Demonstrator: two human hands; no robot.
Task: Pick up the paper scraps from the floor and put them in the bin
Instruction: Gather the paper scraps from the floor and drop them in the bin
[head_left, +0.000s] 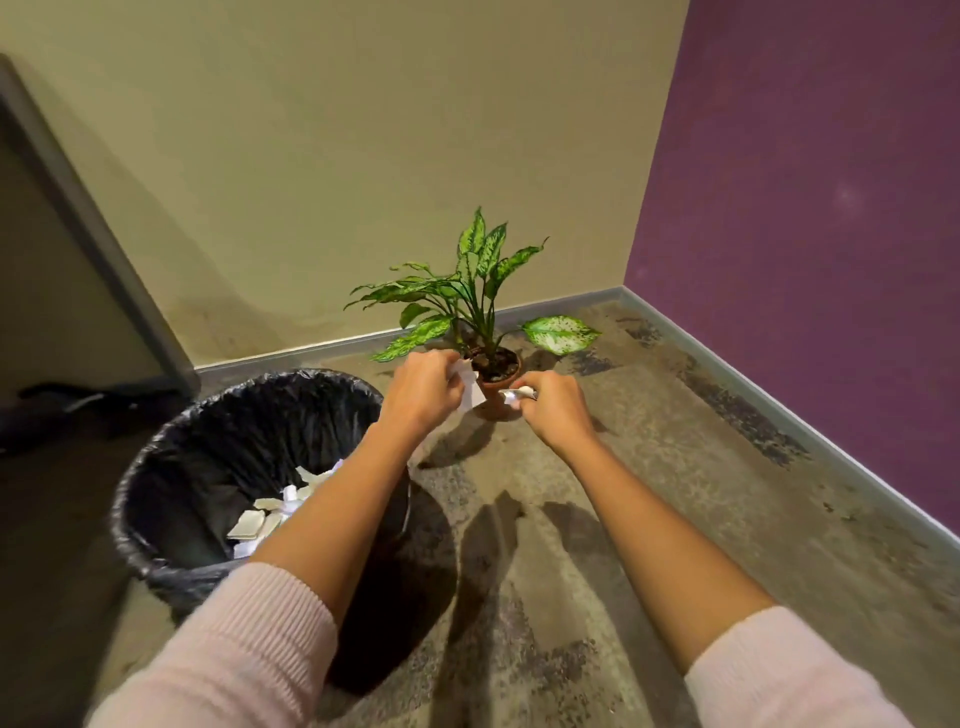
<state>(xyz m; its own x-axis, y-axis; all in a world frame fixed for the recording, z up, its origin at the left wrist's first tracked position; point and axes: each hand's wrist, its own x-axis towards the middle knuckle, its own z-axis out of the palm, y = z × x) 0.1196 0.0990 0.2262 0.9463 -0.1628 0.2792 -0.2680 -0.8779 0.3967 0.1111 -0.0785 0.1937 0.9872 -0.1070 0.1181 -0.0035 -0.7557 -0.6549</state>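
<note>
Head view looks down on a person's two bare forearms reaching out over a mottled floor (649, 519) toward the corner where the beige and purple walls meet. The left hand (423, 397) is curled closed around a white paper scrap (470, 387), whose loose end hangs below the fingers beside the terracotta pot (501, 382) of a leafy plant (470, 280). The right hand (553, 408) is also closed, pinching a smaller crumpled scrap (514, 396) between thumb and fingertips just in front of the pot. Both scraps are off the floor and in hand, near each other but not clearly touching.

To the left, against the floor's far-left edge, stands the bin (171, 519), lined with a black bag and open at the top. More pale scraps (260, 519) already lie at its bottom. The left forearm crosses over the bin's right rim.

Such paper is judged very light, thin and soft: it crumples without resistance and cannot break, but a loose piece may flutter or slip from a weak pinch. Closing the whole fist around each scrap, or balling the two together, would likely hold better than a fingertip grip on one edge. No loose scraps are visible on the bare floor in this view, though the arms hide some of it.
</note>
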